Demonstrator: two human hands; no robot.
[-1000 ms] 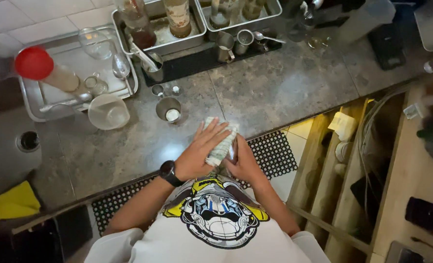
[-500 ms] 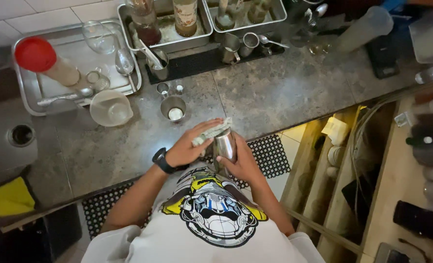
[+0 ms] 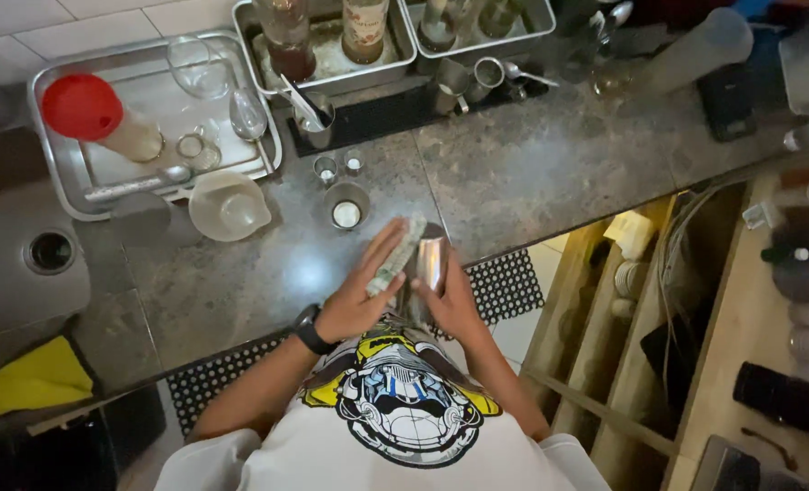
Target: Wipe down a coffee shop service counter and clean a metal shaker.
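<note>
In front of my chest I hold a shiny metal shaker cup (image 3: 431, 262) over the edge of the dark stone counter (image 3: 532, 173). My right hand (image 3: 454, 305) grips the cup from below and the right. My left hand (image 3: 359, 295), with a black watch on its wrist, presses a folded pale cloth (image 3: 397, 256) against the cup's left side. Just beyond the hands stand a metal cup (image 3: 346, 205) with white inside and two small shot glasses (image 3: 339, 166).
A metal tray (image 3: 59, 173) at the back left holds glasses, a spoon and a red-capped bottle (image 3: 95, 116). A clear jug (image 3: 227, 205) stands beside it. Bins with bottles line the back. A sink (image 3: 32, 264) and yellow cloth (image 3: 27, 380) lie left; wooden shelves right.
The cup and cloth have stayed between my hands while the cloth shifted along the cup's side. My left hand's fingers now lie flatter along the cloth.
</note>
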